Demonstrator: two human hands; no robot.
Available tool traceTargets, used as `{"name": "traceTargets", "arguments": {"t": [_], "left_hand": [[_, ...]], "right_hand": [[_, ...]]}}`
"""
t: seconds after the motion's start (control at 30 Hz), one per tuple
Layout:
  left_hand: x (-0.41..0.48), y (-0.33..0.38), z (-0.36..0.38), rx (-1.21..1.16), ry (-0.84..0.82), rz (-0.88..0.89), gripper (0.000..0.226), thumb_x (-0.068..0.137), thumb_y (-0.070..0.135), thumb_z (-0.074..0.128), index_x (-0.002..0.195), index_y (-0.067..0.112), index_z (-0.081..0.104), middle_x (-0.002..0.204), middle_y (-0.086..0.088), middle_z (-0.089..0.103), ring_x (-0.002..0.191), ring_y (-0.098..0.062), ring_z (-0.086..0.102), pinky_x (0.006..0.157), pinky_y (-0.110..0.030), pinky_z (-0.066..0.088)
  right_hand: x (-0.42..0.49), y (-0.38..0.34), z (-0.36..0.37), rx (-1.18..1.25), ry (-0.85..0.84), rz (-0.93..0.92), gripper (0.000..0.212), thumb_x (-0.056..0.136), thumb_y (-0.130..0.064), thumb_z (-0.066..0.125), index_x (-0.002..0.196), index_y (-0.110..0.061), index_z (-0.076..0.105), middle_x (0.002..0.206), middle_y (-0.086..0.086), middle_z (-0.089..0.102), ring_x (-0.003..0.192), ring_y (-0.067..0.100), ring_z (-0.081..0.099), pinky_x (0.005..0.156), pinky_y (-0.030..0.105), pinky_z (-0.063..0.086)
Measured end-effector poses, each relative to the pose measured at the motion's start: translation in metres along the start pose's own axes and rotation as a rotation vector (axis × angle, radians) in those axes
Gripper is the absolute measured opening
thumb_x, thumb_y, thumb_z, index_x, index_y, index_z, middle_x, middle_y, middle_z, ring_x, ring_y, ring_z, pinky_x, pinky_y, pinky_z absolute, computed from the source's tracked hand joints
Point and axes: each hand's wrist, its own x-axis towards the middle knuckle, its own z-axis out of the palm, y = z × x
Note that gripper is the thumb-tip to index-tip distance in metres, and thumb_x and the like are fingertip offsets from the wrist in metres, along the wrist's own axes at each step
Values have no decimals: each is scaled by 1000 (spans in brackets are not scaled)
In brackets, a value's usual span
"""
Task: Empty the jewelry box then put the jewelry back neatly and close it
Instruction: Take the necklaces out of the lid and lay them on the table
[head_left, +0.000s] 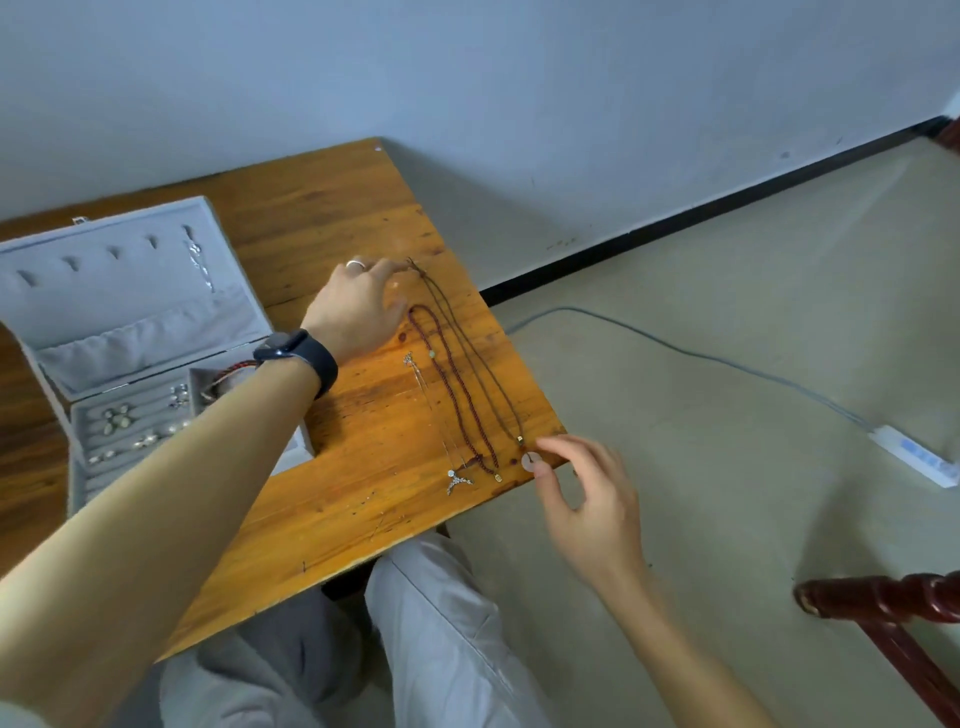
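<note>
Three necklaces (451, 387) lie parallel on the tabletop (337, 218), running far to near, right of the open jewelry box (130, 322). At the dark cord necklace (475, 358), the left hand (358, 306) touches the far end, grip unclear. The right hand (592, 509) pinches its pendant (531, 461) nearest.
</note>
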Motion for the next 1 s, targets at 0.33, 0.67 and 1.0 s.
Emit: {"name": "traceTargets", "arguments": {"t": [0.33, 0.67, 1.0], "left_hand": [[-141, -6, -8, 118, 123, 17, 52, 97, 36, 54, 146, 26, 44, 145, -6, 51, 133, -29, 44, 106, -47, 43], [-224, -48, -33, 145, 261, -156, 56, 100, 36, 46, 154, 28, 32, 159, -2, 34, 150, -22, 23, 122, -42, 18], [-245, -103, -58, 160, 306, -225, 54, 98, 27, 49, 151, 26, 39, 158, -5, 36, 150, -24, 24, 121, -43, 18]], "right_hand": [[34, -57, 7, -133, -101, -317, 19, 89, -21, 64, 105, -19, 73, 112, -7, 69, 107, 13, 57, 91, 23, 48], [49, -132, 60, -222, -408, -476, 31, 100, -28, 52, 125, -20, 66, 131, -6, 62, 133, 12, 43, 113, 33, 35], [81, -181, 106, -252, -454, -557, 32, 98, -28, 55, 127, -19, 65, 131, -4, 62, 130, 15, 46, 111, 33, 36]]}}
